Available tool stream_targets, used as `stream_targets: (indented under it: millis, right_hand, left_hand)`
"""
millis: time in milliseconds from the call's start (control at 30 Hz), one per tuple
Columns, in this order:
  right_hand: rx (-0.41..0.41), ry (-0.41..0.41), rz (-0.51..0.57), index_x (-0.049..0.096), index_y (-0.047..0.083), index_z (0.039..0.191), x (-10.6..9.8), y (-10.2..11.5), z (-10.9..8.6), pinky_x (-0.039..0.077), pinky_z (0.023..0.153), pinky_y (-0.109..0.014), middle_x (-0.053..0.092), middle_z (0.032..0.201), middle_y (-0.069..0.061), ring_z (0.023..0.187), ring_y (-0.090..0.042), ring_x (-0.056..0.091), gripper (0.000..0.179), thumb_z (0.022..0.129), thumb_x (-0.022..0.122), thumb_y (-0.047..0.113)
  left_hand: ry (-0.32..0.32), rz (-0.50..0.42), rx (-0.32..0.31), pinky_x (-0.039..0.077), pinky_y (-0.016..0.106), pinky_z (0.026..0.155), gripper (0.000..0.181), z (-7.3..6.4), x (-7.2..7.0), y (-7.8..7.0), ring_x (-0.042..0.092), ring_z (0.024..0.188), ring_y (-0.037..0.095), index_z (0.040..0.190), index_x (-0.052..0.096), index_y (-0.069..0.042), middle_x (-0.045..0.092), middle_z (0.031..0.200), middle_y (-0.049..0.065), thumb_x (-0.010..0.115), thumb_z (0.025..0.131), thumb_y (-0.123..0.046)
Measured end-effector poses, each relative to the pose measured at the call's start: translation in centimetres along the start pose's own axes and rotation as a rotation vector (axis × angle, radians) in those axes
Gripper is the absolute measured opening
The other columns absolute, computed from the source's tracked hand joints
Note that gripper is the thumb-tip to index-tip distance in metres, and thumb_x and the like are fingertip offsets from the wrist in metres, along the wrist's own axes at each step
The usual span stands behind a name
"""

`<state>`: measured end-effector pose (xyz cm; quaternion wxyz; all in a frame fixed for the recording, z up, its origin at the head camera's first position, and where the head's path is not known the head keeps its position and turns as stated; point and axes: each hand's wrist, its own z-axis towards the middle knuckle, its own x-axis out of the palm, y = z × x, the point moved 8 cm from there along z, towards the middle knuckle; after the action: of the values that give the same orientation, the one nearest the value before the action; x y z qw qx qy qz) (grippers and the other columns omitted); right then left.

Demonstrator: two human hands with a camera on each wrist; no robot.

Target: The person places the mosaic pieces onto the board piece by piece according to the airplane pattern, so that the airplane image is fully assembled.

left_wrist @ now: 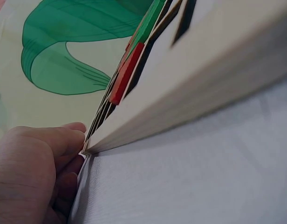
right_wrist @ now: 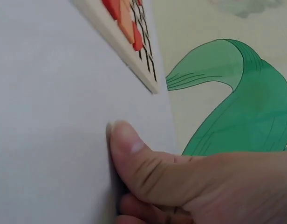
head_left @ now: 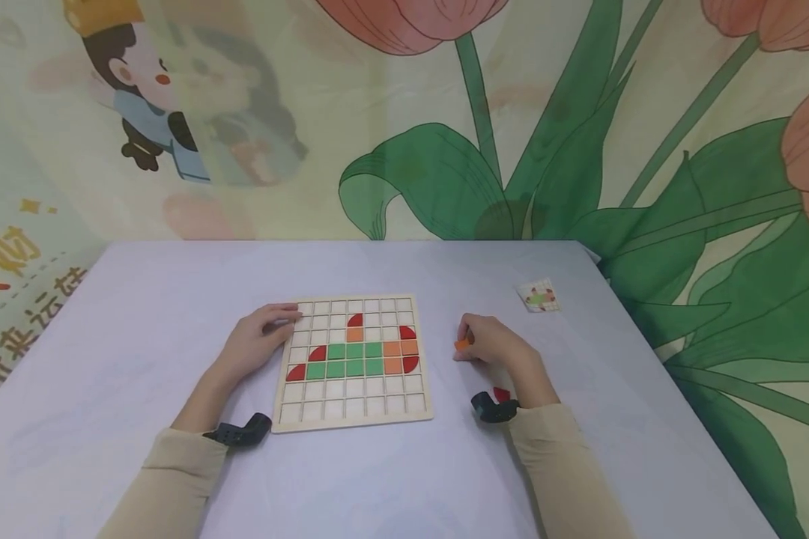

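A square wooden grid board (head_left: 350, 428) lies flat on the white table, with green, orange and red tiles forming a shape across its middle. My left hand (head_left: 252, 340) rests at the board's upper left edge, fingertips right at the frame; the left wrist view shows the left hand (left_wrist: 29, 172) beside the board's corner. To the right of the board, my right hand (head_left: 495, 344) pinches an orange tile (head_left: 461, 344) between thumb and fingers, low over the table. In the right wrist view the thumb of the right hand (right_wrist: 167, 179) hides that tile.
Close to the right wrist lies a loose red quarter-round tile (head_left: 502, 394), partly covered by the black wrist camera (head_left: 494, 408). A small picture card (head_left: 539, 296) with a coloured pattern sits at the back right. Behind the table (head_left: 175, 284) hangs a printed cloth (head_left: 310, 112).
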<state>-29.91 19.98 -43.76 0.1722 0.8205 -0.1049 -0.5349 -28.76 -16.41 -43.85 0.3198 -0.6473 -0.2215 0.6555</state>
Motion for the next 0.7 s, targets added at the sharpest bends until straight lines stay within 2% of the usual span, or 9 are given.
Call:
stream_targets:
  millis: [200, 300, 533, 700]
  right_hand:
    - [0.1, -0.073, 0.124, 0.057, 0.008, 0.101, -0.23, -0.42, 0.55, 0.045, 0.065, -0.025, 0.059, 0.089, -0.008, 0.081, -0.021, 0.053, 0.034, 0.079, 0.078, 0.023]
    - [0.115, -0.111, 0.161, 0.056, 0.008, 0.1, -0.33, -0.54, 0.48, 0.044, 0.065, -0.026, 0.058, 0.089, -0.008, 0.082, -0.021, 0.053, 0.034, 0.079, 0.078, 0.023]
    - [0.037, -0.182, 0.184, 0.057, 0.008, 0.097, -0.36, -0.13, 0.8, 0.045, 0.074, -0.031, 0.056, 0.094, -0.009, 0.088, -0.023, 0.051, 0.031, 0.079, 0.078, 0.022]
    - [0.025, -0.202, 0.265, 0.063, 0.012, 0.092, 0.1, -1.02, 1.16, 0.045, 0.068, -0.026, 0.059, 0.088, -0.007, 0.079, -0.02, 0.053, 0.02, 0.082, 0.076, 0.023]
  left_hand:
    - [0.0, -0.025, 0.01, 0.034, 0.051, 0.111, 0.033, 0.16, 0.26, -0.16, 0.036, 0.138, 0.032, 0.127, 0.06, -0.011, 0.05, 0.142, 0.008, 0.057, 0.095, -0.019]
    - [-0.005, -0.025, 0.018, 0.035, 0.051, 0.11, 0.032, 0.28, 0.15, -0.39, 0.037, 0.138, 0.032, 0.126, 0.061, -0.01, 0.05, 0.141, 0.008, 0.057, 0.095, -0.018]
    - [-0.006, -0.007, 0.005, 0.034, 0.051, 0.111, 0.032, 0.27, -0.33, -0.17, 0.037, 0.138, 0.032, 0.125, 0.062, -0.011, 0.05, 0.141, 0.008, 0.057, 0.095, -0.019]
    - [0.005, -0.01, -0.009, 0.031, 0.051, 0.112, 0.032, 0.05, -0.15, 0.16, 0.035, 0.139, 0.032, 0.126, 0.061, -0.012, 0.05, 0.142, 0.007, 0.057, 0.095, -0.02]
